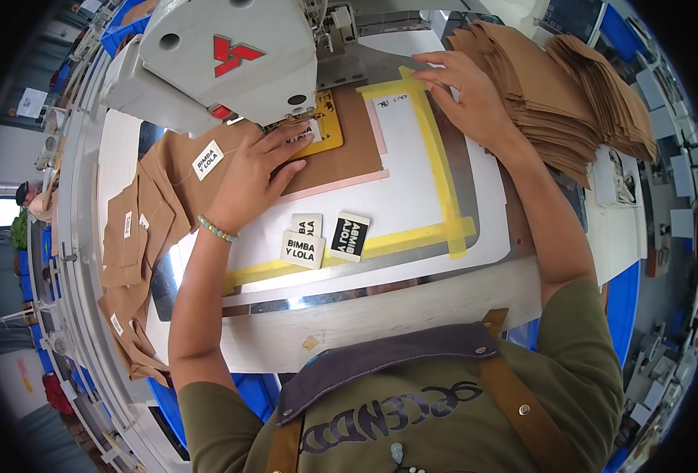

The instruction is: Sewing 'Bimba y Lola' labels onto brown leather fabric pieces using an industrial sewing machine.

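My left hand (258,173) rests with its fingers spread on a brown fabric piece (349,154) and a yellow template (333,118), beside a small white label under the head of a white sewing machine (207,63). Part of that label is hidden by my fingers. My right hand (463,94), fingers loosely bent and apart, is at the yellow tape (442,177) and metal plate at the upper right of the white board (412,189), holding nothing visible. Loose printed labels (302,251), white and black, lie on the board below my left hand.
Brown cut pieces with small labels (136,236) overlap at the left. Thick stacks of brown pieces (538,94) lie at the upper right, beside a white box (617,177). Blue bins (629,307) stand below the table. Another person (40,201) is in the far left background.
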Demonstrator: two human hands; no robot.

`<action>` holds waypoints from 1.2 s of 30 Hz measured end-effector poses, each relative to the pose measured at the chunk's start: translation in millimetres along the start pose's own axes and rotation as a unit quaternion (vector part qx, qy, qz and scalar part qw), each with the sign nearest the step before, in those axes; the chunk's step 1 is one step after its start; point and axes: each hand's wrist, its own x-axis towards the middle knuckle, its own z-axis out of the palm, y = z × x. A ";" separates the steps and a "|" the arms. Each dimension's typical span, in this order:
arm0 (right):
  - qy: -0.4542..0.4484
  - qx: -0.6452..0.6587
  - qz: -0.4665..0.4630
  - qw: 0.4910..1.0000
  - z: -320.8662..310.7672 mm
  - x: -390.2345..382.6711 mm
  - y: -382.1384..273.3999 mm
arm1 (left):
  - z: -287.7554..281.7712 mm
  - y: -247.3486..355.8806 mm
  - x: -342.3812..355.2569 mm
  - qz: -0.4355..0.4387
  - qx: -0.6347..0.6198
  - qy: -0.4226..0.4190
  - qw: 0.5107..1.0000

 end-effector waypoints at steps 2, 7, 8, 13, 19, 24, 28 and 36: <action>-0.017 0.001 0.008 1.000 -0.8 0.4 -1.3 | -0.7 -0.1 -0.1 -0.001 0.002 -0.002 1.000; -0.012 -0.001 0.001 1.000 1.9 -0.3 5.0 | -4.3 2.8 3.0 0.006 0.010 -0.008 1.000; -0.005 -0.003 -0.003 1.000 2.3 -0.2 6.3 | -5.8 3.8 3.6 -0.002 0.003 -0.018 1.000; -0.008 0.012 0.005 1.000 4.9 0.7 7.1 | -6.2 0.7 2.9 -0.005 0.007 -0.024 1.000; -0.009 0.017 0.009 1.000 4.2 0.7 5.1 | -7.5 -1.1 4.3 -0.005 0.021 -0.046 0.999; -0.002 0.013 0.005 1.000 5.7 -3.1 4.9 | -1.8 -4.1 7.0 -0.021 0.046 -0.029 0.998; -0.004 0.011 0.008 1.000 6.9 -7.6 3.8 | 1.5 -8.8 10.0 -0.032 0.025 -0.025 0.999; -0.013 0.001 0.000 1.000 5.1 -8.0 3.1 | -1.2 -28.5 -5.0 -0.128 -0.005 0.043 0.991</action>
